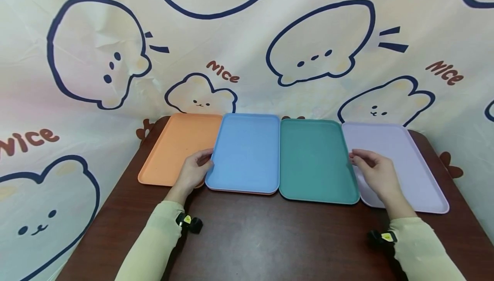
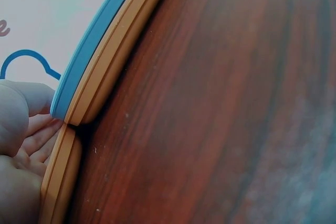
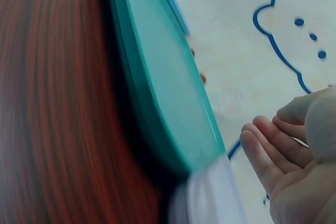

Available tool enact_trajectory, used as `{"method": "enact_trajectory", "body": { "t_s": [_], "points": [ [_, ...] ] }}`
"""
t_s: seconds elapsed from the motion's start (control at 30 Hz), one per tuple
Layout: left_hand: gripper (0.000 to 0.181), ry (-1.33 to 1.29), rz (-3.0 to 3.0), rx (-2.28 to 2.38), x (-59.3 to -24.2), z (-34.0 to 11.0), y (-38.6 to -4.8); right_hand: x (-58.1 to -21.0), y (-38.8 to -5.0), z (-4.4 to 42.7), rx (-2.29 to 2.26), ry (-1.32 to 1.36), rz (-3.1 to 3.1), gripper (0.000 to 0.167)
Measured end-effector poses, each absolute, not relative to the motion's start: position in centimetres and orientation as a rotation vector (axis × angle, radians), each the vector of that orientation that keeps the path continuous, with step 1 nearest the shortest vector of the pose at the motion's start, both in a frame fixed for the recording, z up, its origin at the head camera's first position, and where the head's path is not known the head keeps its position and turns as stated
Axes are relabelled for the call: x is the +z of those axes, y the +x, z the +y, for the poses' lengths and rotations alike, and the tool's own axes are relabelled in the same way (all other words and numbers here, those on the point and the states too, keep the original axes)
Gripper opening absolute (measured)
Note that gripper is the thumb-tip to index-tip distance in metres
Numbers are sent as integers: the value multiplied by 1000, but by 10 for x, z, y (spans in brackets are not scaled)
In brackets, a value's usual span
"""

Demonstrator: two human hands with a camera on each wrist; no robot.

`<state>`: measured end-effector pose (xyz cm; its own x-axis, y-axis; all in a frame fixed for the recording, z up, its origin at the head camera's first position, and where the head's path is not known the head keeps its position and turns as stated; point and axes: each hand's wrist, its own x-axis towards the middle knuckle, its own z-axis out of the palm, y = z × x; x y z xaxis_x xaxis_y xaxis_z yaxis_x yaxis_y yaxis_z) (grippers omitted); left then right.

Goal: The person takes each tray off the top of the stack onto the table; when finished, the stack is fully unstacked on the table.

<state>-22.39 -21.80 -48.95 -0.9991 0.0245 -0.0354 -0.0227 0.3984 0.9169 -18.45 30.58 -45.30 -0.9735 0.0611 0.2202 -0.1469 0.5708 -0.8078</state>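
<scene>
Four rectangular trays lie side by side: an orange tray [image 1: 175,143], a blue tray [image 1: 247,152], a green tray [image 1: 316,161] and a lavender tray [image 1: 401,169]. Under the blue one, an orange rim [image 2: 107,59] shows in the left wrist view. My left hand [image 1: 193,170] is at the blue tray's left edge, its thumb and fingers beside that edge and seemingly touching it. Over the seam between green and lavender hovers my right hand [image 1: 378,176], fingers loosely bent. Nothing is held in it in the right wrist view.
The trays stand toward the back of a dark brown wooden table [image 1: 270,238]. Behind it hangs a pale cloth [image 1: 247,49] printed with bear outlines. Dark wrist cameras sit at both pale green sleeves [image 1: 148,246].
</scene>
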Motion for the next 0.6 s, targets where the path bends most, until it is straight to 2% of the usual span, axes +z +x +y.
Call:
{"method": "enact_trajectory", "body": {
  "t_s": [0.3,0.6],
  "points": [
    [46,-7,2589,1698,-488,-219,-223,-452,-200,258,1532,207,-2553,35],
    [46,1,2590,1698,-489,-218,-223,-461,-208,214,1605,234,-2604,34]
  ]
}}
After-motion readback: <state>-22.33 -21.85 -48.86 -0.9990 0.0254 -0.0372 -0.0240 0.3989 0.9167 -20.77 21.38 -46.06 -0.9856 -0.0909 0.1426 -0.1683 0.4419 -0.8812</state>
